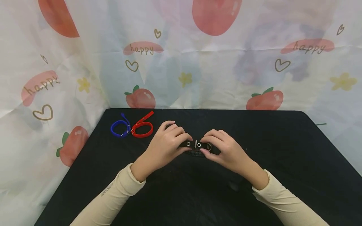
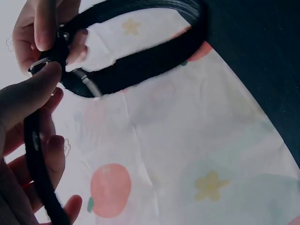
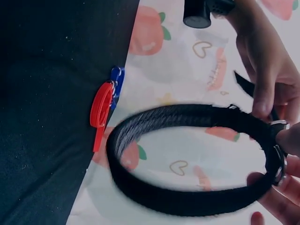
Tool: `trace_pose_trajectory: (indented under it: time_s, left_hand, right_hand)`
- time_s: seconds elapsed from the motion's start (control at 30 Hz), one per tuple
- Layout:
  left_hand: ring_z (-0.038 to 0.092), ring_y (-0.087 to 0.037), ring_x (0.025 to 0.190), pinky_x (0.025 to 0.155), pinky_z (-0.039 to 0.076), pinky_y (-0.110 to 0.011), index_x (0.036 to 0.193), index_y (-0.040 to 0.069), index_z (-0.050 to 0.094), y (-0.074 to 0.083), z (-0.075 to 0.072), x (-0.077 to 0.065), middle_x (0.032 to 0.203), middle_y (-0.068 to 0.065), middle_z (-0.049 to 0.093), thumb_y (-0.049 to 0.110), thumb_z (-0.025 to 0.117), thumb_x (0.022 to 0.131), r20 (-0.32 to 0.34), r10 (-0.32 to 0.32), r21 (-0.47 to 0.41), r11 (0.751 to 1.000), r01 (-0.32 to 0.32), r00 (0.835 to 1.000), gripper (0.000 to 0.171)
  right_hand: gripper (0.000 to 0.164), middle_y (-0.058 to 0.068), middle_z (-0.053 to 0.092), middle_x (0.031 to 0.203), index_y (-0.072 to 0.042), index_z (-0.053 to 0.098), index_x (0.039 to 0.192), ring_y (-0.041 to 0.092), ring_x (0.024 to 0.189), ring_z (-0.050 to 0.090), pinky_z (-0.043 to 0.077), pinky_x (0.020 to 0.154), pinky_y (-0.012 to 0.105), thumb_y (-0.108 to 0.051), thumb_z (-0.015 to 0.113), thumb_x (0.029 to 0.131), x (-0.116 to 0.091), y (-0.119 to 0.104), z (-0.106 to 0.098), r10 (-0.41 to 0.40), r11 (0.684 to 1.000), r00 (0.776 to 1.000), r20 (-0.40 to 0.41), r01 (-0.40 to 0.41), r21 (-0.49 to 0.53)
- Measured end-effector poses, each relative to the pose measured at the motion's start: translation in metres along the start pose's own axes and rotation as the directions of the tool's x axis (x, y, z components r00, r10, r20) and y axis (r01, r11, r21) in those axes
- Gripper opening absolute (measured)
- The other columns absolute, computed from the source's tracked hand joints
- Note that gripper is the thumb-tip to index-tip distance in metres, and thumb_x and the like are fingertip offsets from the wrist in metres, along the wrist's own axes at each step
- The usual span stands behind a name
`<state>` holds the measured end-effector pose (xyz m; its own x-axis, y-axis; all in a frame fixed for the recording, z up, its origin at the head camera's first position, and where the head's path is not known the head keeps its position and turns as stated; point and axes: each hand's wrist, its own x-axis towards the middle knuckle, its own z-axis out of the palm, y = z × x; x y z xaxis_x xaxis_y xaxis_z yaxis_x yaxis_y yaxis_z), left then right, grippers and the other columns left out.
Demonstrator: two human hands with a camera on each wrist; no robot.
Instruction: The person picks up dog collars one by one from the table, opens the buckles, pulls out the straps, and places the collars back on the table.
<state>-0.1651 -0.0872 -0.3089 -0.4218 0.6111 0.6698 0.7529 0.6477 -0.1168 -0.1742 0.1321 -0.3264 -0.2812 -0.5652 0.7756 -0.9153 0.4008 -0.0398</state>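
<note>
Both hands hold a black collar [image 1: 202, 145] with metal eyelets and a metal buckle, in front of the person at mid-table. Its band forms a closed loop, seen whole as a black collar [image 3: 173, 201] in the right wrist view. The left hand [image 1: 167, 142] pinches the strap just left of the buckle, thumb below. In the left wrist view the strap's free end runs down across the left fingers [image 2: 56, 154]. On the other side of the buckle, the right hand [image 1: 224, 149] pinches the band between thumb and fingers.
A blue collar [image 1: 113, 133] and a red collar [image 1: 142, 136] lie side by side at the back left of the black table [image 1: 254, 125]. Behind the table hangs a white fruit-patterned curtain [image 1: 215, 62], which also runs along the left and right sides.
</note>
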Motion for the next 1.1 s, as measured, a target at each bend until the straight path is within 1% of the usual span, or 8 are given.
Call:
trace_pose_trajectory:
  time_s: [0.33, 0.5, 0.6, 0.73, 0.8, 0.97, 1.03, 1.1]
  left_hand:
    - [0.059, -0.014, 0.077, 0.099, 0.042, -0.044, 0.082, 0.018, 0.067, 0.0, 0.0, -0.002, 0.076, 0.005, 0.062, 0.022, 0.078, 0.076, 0.017, -0.062, 0.057, 0.997, 0.061, 0.998, 0.013]
    - [0.062, -0.013, 0.08, 0.099, 0.042, -0.042, 0.092, 0.018, 0.065, 0.005, 0.004, -0.001, 0.079, 0.005, 0.064, 0.027, 0.078, 0.076, 0.055, -0.02, 0.063, 0.998, 0.016, 0.998, 0.022]
    - [0.061, -0.014, 0.08, 0.1, 0.042, -0.042, 0.098, 0.018, 0.065, 0.008, 0.009, 0.001, 0.079, 0.005, 0.065, 0.032, 0.078, 0.075, 0.081, 0.005, 0.084, 0.996, -0.011, 0.997, 0.03]
    - [0.06, -0.015, 0.078, 0.099, 0.042, -0.044, 0.094, 0.019, 0.066, 0.009, 0.012, 0.0, 0.077, 0.005, 0.064, 0.034, 0.077, 0.075, 0.082, -0.004, 0.124, 0.992, -0.006, 0.997, 0.026]
    - [0.06, -0.015, 0.077, 0.099, 0.042, -0.046, 0.091, 0.02, 0.066, 0.009, 0.012, -0.001, 0.076, 0.005, 0.063, 0.034, 0.075, 0.076, 0.075, -0.012, 0.136, 0.991, 0.002, 0.997, 0.023]
    - [0.058, -0.015, 0.076, 0.1, 0.041, -0.048, 0.09, 0.022, 0.064, 0.006, 0.009, 0.0, 0.074, 0.006, 0.062, 0.034, 0.073, 0.076, 0.075, -0.02, 0.137, 0.991, 0.01, 0.997, 0.02]
    - [0.058, -0.014, 0.076, 0.1, 0.041, -0.048, 0.09, 0.022, 0.063, 0.005, 0.008, 0.0, 0.074, 0.007, 0.063, 0.034, 0.075, 0.076, 0.084, -0.019, 0.123, 0.992, 0.008, 0.996, 0.022]
    - [0.058, -0.013, 0.076, 0.101, 0.04, -0.047, 0.089, 0.021, 0.063, 0.004, 0.008, -0.001, 0.073, 0.008, 0.064, 0.035, 0.076, 0.075, 0.091, -0.013, 0.104, 0.995, 0.004, 0.996, 0.023]
  right_hand:
    - [0.038, 0.002, 0.057, 0.085, -0.006, 0.069, 0.089, 0.011, 0.064, 0.045, 0.037, 0.059, 0.024, -0.037, 0.048, 0.095, 0.003, -0.002, -0.007, -0.02, 0.996, 1.0, 0.01, 0.02, -0.085]
    - [0.034, 0.002, 0.057, 0.086, -0.006, 0.071, 0.09, 0.012, 0.062, 0.045, 0.037, 0.057, 0.025, -0.032, 0.05, 0.095, 0.005, -0.006, -0.005, -0.055, 0.99, 0.998, 0.032, 0.059, -0.132]
    - [0.017, 0.003, 0.059, 0.086, -0.005, 0.071, 0.09, 0.012, 0.062, 0.046, 0.036, 0.057, 0.025, -0.022, 0.069, 0.086, 0.006, -0.009, -0.001, -0.071, 0.984, 0.996, 0.06, 0.08, -0.16]
    - [0.028, 0.003, 0.06, 0.083, -0.006, 0.071, 0.087, 0.011, 0.06, 0.048, 0.034, 0.057, 0.025, -0.014, 0.085, 0.064, 0.007, -0.012, 0.003, -0.051, 0.975, 0.996, 0.079, 0.067, -0.212]
    - [0.03, 0.002, 0.06, 0.082, -0.006, 0.071, 0.086, 0.011, 0.06, 0.048, 0.034, 0.057, 0.026, -0.014, 0.086, 0.061, 0.008, -0.013, 0.002, -0.043, 0.971, 0.996, 0.082, 0.061, -0.232]
    - [0.022, 0.002, 0.06, 0.081, -0.007, 0.072, 0.083, 0.01, 0.056, 0.048, 0.033, 0.057, 0.027, -0.012, 0.082, 0.064, 0.008, -0.008, -0.001, -0.042, 0.973, 0.998, 0.056, 0.054, -0.223]
    - [0.011, 0.001, 0.06, 0.081, -0.007, 0.072, 0.082, 0.009, 0.055, 0.047, 0.033, 0.057, 0.026, -0.015, 0.074, 0.076, 0.006, -0.005, -0.003, -0.034, 0.98, 0.999, 0.039, 0.041, -0.196]
    - [0.019, 0.0, 0.06, 0.082, -0.007, 0.073, 0.082, 0.008, 0.055, 0.045, 0.033, 0.057, 0.026, -0.022, 0.061, 0.087, 0.004, -0.003, -0.003, -0.021, 0.986, 0.999, 0.029, 0.025, -0.164]
